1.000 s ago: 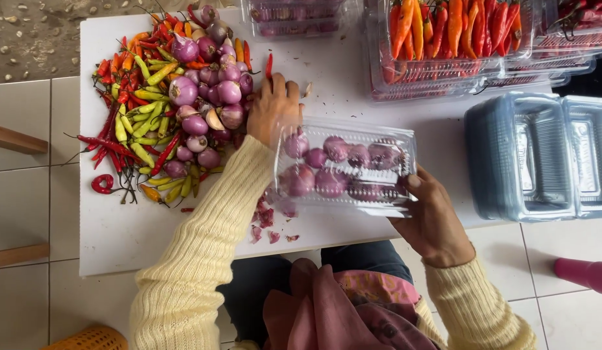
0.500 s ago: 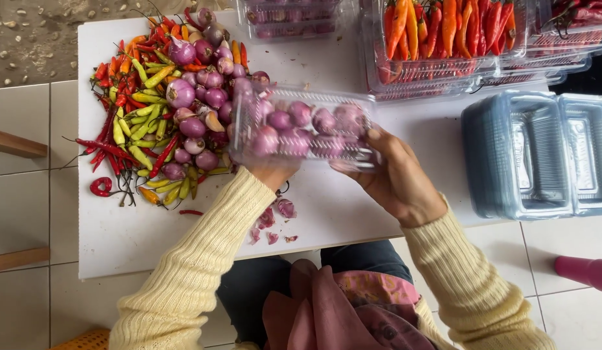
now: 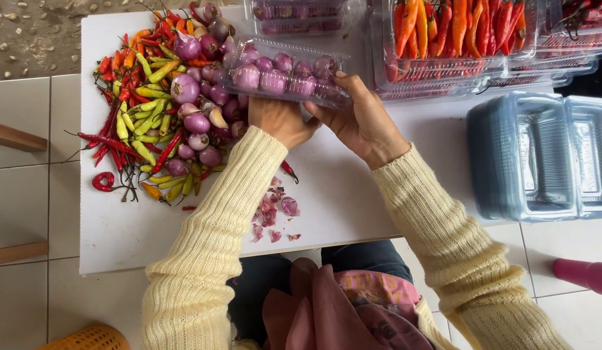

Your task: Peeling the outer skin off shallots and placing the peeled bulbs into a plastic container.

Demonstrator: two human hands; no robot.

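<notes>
While above both hands (image 3: 327, 120), clear shallot box (image 3: 284, 79) beside chillies (image 3: 136, 123)

Small produce-packing spot, home or market stall, can't tell which. My white worktop (image 3: 352, 201) sits low on tiled floor (image 3: 29, 188), gravel edge beyond. Loose heap of chillies (image 3: 136, 129) and shallots (image 3: 197, 123) at my left. Filled clear plastic trays of orange-red chillies (image 3: 456, 39) stacked at far side. Stack of empty clear trays (image 3: 527, 155) on floor at my right. Shallot peelings (image 3: 272, 214) on worktop.
</notes>
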